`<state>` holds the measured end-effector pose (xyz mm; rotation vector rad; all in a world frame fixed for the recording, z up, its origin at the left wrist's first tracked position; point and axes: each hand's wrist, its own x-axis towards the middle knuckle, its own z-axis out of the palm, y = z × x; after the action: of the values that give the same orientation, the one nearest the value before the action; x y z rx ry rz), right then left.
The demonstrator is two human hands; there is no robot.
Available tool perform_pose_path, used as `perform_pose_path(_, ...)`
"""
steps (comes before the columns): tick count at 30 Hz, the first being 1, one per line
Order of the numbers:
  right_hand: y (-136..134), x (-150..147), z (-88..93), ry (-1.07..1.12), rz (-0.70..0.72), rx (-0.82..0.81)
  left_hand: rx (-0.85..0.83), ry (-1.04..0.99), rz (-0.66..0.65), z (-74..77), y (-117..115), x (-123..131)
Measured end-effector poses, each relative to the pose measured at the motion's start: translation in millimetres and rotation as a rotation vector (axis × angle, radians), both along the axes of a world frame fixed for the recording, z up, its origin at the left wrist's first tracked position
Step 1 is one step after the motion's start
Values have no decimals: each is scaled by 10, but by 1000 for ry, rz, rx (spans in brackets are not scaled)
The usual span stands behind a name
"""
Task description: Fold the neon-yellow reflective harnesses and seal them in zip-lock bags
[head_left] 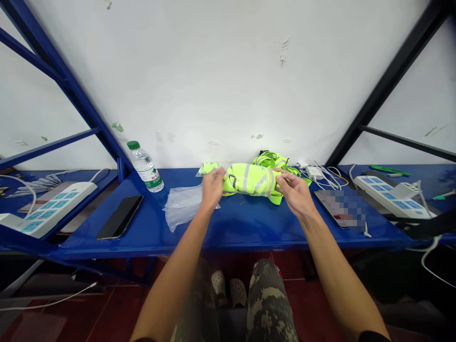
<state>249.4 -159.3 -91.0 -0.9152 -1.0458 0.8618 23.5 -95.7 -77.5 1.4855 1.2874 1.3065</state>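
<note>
A folded yellow-green reflective vest [249, 179] with grey stripes is stretched between my two hands just above the blue table; a shiny clear film seems to cover it. My left hand [213, 187], slightly blurred, grips its left end. At the right end, my right hand [295, 191] pinches the bundle between thumb and fingers. Just left of my left hand lie clear plastic bags [181, 204], partly hidden by it. More yellow-green straps [272, 158] are heaped behind the vest against the wall, and a small yellow-green packet [208, 167] rests behind my left hand.
On the blue table [228, 232], a water bottle [145, 167] with a green cap and a black phone [121, 217] are at left. To the right lie a tablet-like device [338, 209], white cables [331, 175] and a charger [315, 172]. Power strips [394, 195] flank both sides beyond the metal frames.
</note>
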Motion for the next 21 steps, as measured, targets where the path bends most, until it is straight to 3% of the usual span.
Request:
perform_pose_path(2,17,-22,-11,70,-39,-28,66,12,149,31,-10,-321)
perform_pose_path(4,84,-32,-80,141,-75,-86,172,183,249,43,-45,-692)
perform_pose_path(6,184,-16,-157,186,-117,-119,230,311,459,37,-81,-1056)
perform_pose_path(7,241,4,-184,203,-146,-113,220,371,559,32,-94,-1213)
perform_pose_path(9,355,53,-196,218,-204,-66,102,529,616,31,-114,-1433)
perform_pose_path(11,439,81,-144,171,-282,9,45,645,652,66,-141,-1476)
perform_pose_path(14,438,-8,12,-54,-565,184,265,581,768,206,-216,-1183)
perform_pose_path(16,335,-155,115,-246,-814,364,261,357,541,323,-257,-824)
perform_pose_path(17,260,-237,153,-352,-882,468,124,232,305,370,-261,-627)
perform_pose_path(18,176,-314,181,-497,-859,577,-64,97,19,400,-248,-435)
perform_pose_path(20,9,-426,207,-832,-578,794,-390,-200,-499,400,-182,-104)
perform_pose_path(21,-62,-454,208,-970,-395,850,-460,-342,-635,369,-137,23)
